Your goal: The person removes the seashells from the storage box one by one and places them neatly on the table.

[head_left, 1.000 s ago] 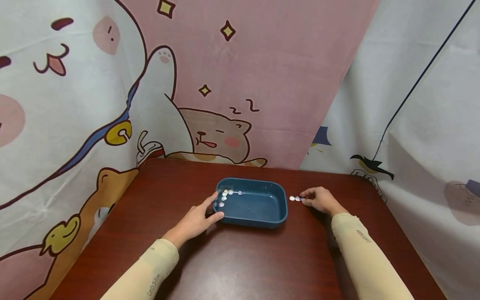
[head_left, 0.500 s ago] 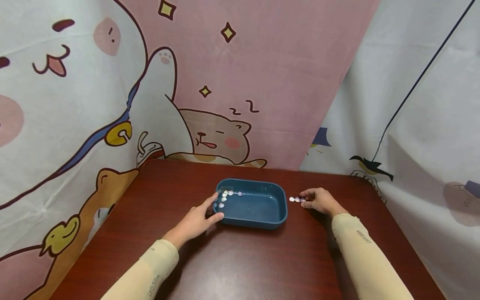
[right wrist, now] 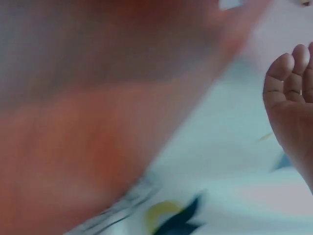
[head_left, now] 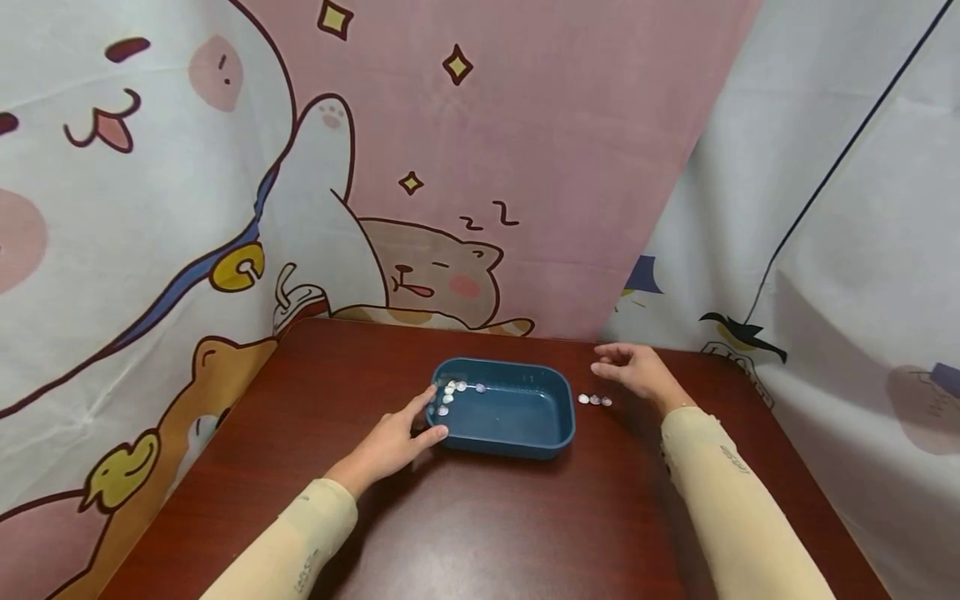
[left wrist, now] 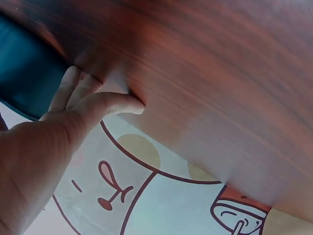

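Observation:
A blue rectangular plastic tub (head_left: 517,447) stands on the table. Several small, pale, shell-like pieces (head_left: 447,398) lie in its left part, one of them purplish. My left hand (head_left: 390,446) rests against the tub's left end, fingers spread and thumb at the near left corner; the left wrist view shows its fingers (left wrist: 73,83) extended beside the wall. Right of the tub, three similar pieces (head_left: 595,400) form a short row, white to purple. Just behind that row my right hand (head_left: 637,368) hovers, fingers loosely bent, with nothing visible between them.
The dark red-brown wooden table (head_left: 480,525) reaches back to a printed cartoon cloth (head_left: 562,167), which hangs along its back and sides. Bare tabletop lies in front of the tub.
My right hand has left the rightmost piece of the row and moved up and back. All three pieces now show uncovered. The left hand and the tub have stayed put.

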`<state>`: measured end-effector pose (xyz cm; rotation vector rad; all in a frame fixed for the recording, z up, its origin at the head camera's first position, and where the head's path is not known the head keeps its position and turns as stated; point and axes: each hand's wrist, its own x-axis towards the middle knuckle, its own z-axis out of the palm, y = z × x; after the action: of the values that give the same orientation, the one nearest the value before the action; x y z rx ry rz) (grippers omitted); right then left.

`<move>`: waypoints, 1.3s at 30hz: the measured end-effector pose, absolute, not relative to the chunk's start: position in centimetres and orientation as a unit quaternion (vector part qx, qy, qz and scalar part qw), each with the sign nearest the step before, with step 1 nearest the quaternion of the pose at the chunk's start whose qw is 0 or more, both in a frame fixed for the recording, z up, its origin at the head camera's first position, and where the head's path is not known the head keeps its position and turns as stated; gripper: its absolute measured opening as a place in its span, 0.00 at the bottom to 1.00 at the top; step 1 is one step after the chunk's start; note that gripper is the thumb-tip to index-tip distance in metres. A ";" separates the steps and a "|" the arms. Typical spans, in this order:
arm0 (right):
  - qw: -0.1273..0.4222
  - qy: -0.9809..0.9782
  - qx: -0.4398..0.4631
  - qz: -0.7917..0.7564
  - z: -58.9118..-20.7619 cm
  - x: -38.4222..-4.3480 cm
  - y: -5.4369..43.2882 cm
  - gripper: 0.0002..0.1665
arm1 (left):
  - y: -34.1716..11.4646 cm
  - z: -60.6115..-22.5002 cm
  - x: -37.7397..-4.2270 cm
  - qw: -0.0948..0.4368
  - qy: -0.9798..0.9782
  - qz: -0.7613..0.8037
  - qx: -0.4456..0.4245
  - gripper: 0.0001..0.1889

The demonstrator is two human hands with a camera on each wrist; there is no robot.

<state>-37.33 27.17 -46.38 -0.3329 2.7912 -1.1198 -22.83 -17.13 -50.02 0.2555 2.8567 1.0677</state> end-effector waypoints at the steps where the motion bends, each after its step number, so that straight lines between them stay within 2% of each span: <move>1: 0.054 0.917 -0.127 -0.374 -45.7 -37.3 25.8 0.33 | -17.2 -50.0 -22.8 0.040 0.933 0.348 0.082 0.44; 5: 0.075 0.904 -0.219 -0.359 -44.0 -36.7 18.9 0.28 | -17.3 -49.9 -22.7 0.041 0.933 0.347 0.081 0.44; 10: 0.137 0.885 -0.337 -0.291 -45.3 -34.9 10.0 0.24 | -17.4 -49.9 -22.7 0.044 0.931 0.353 0.087 0.44; 15: 0.155 0.890 -0.343 -0.256 -47.5 -33.5 4.6 0.22 | -17.4 -50.0 -22.7 0.050 0.925 0.365 0.098 0.44; 24: 0.098 0.919 -0.301 -0.236 -49.6 -33.1 2.2 0.13 | -17.5 -50.0 -22.9 0.047 0.923 0.368 0.101 0.44; 39: 0.047 0.945 -0.284 -0.156 -50.2 -32.8 0.3 0.10 | -17.3 -49.9 -22.9 0.036 0.927 0.358 0.102 0.42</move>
<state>-32.78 0.35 -50.19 -0.8669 2.8834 -0.4771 -22.88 -17.33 -49.93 0.3121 2.8481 1.1006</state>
